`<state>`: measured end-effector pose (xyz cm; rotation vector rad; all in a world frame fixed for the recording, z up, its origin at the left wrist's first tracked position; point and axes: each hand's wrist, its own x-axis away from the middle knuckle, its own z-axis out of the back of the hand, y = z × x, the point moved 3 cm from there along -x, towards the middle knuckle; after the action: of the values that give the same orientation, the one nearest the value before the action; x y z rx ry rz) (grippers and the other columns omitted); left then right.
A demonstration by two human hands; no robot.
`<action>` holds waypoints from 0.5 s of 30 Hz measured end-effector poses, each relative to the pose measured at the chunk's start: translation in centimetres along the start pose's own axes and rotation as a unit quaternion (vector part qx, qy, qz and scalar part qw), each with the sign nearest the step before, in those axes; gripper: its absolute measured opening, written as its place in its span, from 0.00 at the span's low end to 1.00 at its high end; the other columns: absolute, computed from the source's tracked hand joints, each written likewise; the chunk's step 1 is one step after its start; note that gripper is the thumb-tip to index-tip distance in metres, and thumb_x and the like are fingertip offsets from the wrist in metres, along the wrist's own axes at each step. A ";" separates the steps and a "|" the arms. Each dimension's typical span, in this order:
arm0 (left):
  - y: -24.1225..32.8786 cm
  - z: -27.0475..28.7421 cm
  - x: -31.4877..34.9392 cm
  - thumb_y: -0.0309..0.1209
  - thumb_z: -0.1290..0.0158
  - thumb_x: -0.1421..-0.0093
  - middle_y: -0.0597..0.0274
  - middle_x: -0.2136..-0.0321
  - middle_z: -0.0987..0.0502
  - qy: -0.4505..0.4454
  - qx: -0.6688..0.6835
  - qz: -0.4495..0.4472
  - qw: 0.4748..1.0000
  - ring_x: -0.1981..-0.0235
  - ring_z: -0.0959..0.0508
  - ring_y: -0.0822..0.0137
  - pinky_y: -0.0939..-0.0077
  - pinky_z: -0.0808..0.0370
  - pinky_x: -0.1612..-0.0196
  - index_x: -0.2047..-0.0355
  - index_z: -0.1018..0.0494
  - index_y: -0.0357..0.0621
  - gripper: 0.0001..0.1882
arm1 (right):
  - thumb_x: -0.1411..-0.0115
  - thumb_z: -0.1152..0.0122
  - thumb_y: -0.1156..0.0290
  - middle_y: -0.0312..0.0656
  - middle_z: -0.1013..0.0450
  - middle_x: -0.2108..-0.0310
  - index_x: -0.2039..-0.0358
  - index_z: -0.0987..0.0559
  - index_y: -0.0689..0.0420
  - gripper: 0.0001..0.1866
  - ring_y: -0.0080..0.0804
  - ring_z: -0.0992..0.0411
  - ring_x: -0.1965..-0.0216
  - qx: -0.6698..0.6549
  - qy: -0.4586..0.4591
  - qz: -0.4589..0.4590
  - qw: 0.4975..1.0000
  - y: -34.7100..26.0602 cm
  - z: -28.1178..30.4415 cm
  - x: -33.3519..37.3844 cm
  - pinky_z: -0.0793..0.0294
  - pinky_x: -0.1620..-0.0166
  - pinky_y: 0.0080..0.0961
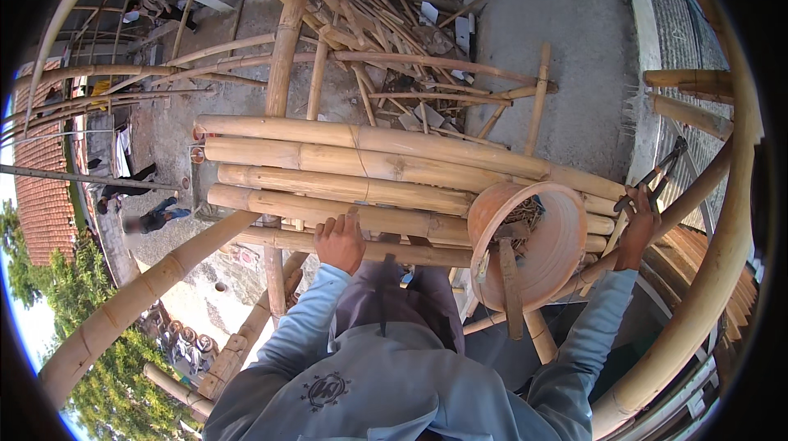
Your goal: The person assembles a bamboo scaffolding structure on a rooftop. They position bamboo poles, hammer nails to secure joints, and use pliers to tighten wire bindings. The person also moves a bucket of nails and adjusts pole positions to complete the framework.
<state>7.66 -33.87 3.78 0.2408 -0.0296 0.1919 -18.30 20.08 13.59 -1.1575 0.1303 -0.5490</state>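
My left hand [341, 244] is closed just above the near bamboo poles [328, 209]. A small tan bit shows at its fingertips, too small to name. On the right, my right hand [639, 215] is closed round a long dark pair of pincers [669, 163], which points away from me. Between my hands a pale orange bucket [566, 264] sits tilted on the poles, its mouth turned toward me. Thin brownish pieces, possibly nails, lie in it. A tool with a flat wooden handle [510, 293] leans out over the rim; its head is partly hidden.
The poles lie side by side as a platform high above the ground. An upright pole [287, 71] and a slanting pole [148, 301] stand left; a thick curved pole [722, 277] bounds the right. Loose bamboo [402, 26] lies below. People [156, 215] are down at left.
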 end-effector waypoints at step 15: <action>-5.2 -6.2 1.3 0.32 0.42 0.41 0.55 0.66 0.20 -0.008 0.021 0.037 0.999 0.60 0.22 0.52 0.56 0.27 0.54 0.58 0.20 0.43 0.12 | 0.30 0.41 0.60 0.38 0.22 0.63 0.52 0.20 0.62 0.17 0.27 0.27 0.57 0.015 -0.068 0.044 0.997 -4.3 -8.2 -1.0 0.31 0.51 0.26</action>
<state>9.96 -37.10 -3.40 0.2835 -0.0498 0.2646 -23.74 12.45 13.92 -1.1500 0.0562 -0.3918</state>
